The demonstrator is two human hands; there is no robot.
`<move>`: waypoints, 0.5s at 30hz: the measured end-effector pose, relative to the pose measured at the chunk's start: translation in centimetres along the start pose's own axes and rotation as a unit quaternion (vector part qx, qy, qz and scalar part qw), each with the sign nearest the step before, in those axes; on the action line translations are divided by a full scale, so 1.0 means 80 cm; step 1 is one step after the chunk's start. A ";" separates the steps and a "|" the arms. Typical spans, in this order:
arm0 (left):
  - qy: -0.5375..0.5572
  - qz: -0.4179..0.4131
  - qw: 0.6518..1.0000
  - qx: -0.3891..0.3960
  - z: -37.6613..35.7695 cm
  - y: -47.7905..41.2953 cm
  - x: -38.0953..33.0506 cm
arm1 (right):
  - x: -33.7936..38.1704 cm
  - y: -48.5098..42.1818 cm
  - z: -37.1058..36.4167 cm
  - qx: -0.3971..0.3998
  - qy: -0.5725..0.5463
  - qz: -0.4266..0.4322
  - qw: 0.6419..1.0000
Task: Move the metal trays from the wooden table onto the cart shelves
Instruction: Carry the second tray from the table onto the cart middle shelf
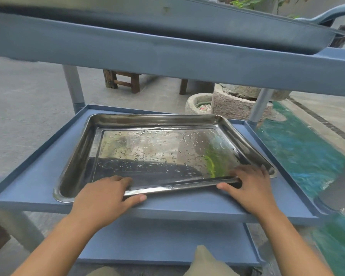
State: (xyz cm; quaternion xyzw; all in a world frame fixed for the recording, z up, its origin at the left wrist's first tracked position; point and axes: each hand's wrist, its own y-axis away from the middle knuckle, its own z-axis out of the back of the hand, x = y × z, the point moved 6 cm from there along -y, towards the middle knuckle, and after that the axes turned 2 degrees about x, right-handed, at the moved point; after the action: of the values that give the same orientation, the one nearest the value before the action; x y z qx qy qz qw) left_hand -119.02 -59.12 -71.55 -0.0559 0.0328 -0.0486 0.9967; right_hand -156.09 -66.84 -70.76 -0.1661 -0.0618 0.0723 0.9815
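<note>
One metal tray lies on the cart's middle shelf, skewed. Left hand and right hand each grip its near rim, thumbs beneath. Judged rigid, light and slippery, being beaded with water; the rolled rim offers the safest hold.

You are looking at a bright daytime picture with soft, even light and no hard shadows. The shiny metal tray acts like a mirror: pale glare sits across its floor, a dark band lies near your hands, and water drops sparkle on it. Under the top shelf the light is a bit dimmer. The wide lens bends straight lines near the edges. The right side and bottom corners look smeared and blurry, most of all the green water.
</note>
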 end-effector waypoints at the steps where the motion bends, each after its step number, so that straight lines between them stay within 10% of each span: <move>1: -0.002 0.001 1.000 -0.001 0.000 -0.001 -0.001 | -0.002 0.001 -0.004 0.004 0.000 -0.009 1.000; 15: 0.019 0.021 0.999 -0.015 -0.002 -0.003 -0.009 | -0.012 0.003 -0.015 0.001 -0.090 -0.114 0.989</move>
State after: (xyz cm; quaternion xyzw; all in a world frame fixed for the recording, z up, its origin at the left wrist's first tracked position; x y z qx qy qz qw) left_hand -119.73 -59.28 -71.67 -0.0689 0.0535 -0.0281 0.9958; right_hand -156.86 -67.16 -72.07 -0.1494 -0.1685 -0.0257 0.9740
